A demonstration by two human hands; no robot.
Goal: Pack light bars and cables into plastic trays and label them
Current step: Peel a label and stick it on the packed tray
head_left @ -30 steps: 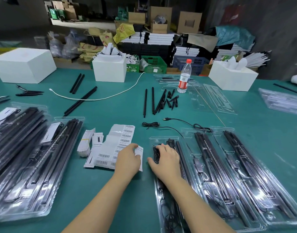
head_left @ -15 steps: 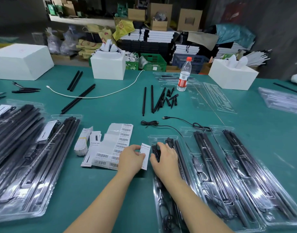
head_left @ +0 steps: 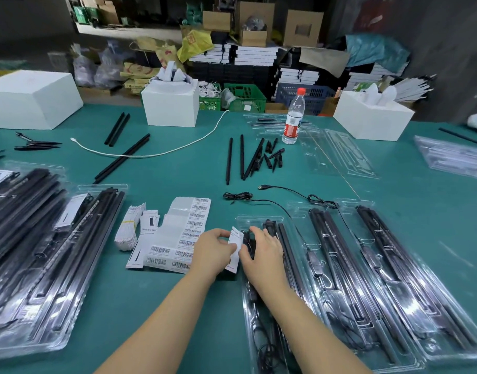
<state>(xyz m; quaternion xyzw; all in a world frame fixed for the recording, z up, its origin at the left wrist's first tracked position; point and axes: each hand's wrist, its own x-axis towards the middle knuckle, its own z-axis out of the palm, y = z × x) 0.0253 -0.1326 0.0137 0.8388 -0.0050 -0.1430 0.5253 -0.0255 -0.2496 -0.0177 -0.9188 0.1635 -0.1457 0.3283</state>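
Observation:
My left hand (head_left: 214,251) pinches a small white label card (head_left: 236,248) at the left edge of a clear plastic tray (head_left: 259,220) that holds black light bars and a coiled cable. My right hand (head_left: 261,255) lies on that tray's upper part, its fingers touching the card's right side and the black cable beneath. Two more filled trays (head_left: 337,265) (head_left: 410,271) lie to the right. A sheet of barcode stickers (head_left: 183,236) and a stack of label cards (head_left: 131,225) lie left of my hands.
Packed trays (head_left: 43,260) pile up at the left. Loose black bars and spikes (head_left: 248,157), a black USB cable (head_left: 286,190), a white cable (head_left: 151,153), a water bottle (head_left: 293,117), empty clear trays (head_left: 340,155) and white boxes (head_left: 170,103) sit farther back on the green table.
My left hand lifted a label card off the sticker sheet and carried it right to the tray edge. My right hand stayed on the tray and met the card.

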